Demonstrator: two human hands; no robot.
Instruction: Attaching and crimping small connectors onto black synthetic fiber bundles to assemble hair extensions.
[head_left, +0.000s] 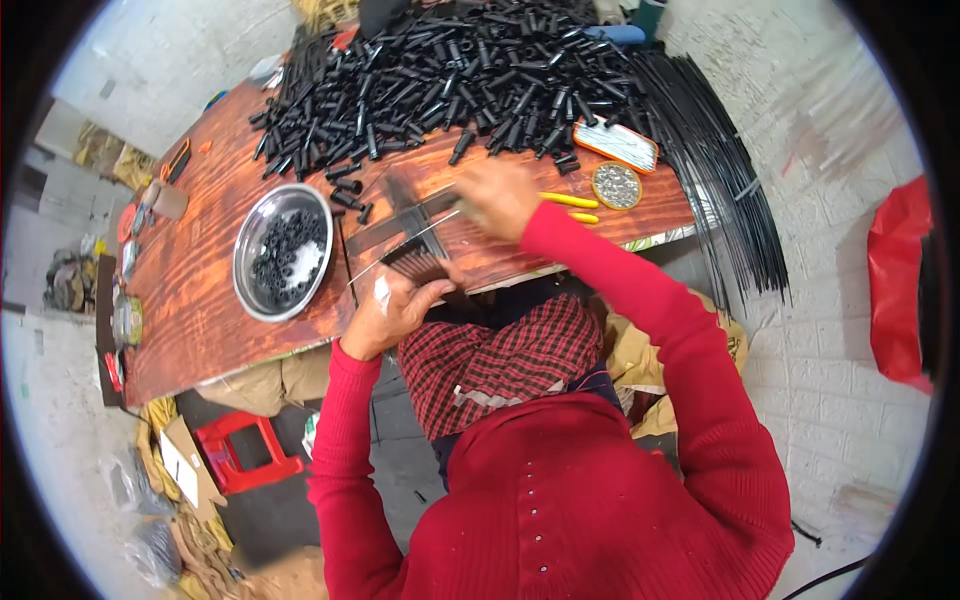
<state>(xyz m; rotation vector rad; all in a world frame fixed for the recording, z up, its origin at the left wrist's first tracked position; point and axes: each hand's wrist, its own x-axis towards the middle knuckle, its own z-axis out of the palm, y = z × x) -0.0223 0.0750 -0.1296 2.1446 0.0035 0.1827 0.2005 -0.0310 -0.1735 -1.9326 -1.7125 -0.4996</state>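
At the table's near edge my left hand [388, 308], with a white patch on its back, is closed, its thumb against a brown ridged piece [418, 266]. My right hand [497, 203] is slightly blurred and curled round the upper end of a thin metallic rod [415, 238]. That rod slants down to the left, passing just above my left hand. Behind it lies a dark cross-shaped fixture [400, 222] on the wooden table [205, 265]. To the left stands a metal bowl [240, 262] partly filled with small black rings [285, 250].
A large heap of black tubular parts [470, 80] covers the far side. Long black rods [725, 170] overhang the right edge. Yellow-handled pliers [570, 203], a round tin [616, 186] and an orange-rimmed tray [618, 145] lie nearby. A red stool [245, 455] stands below left.
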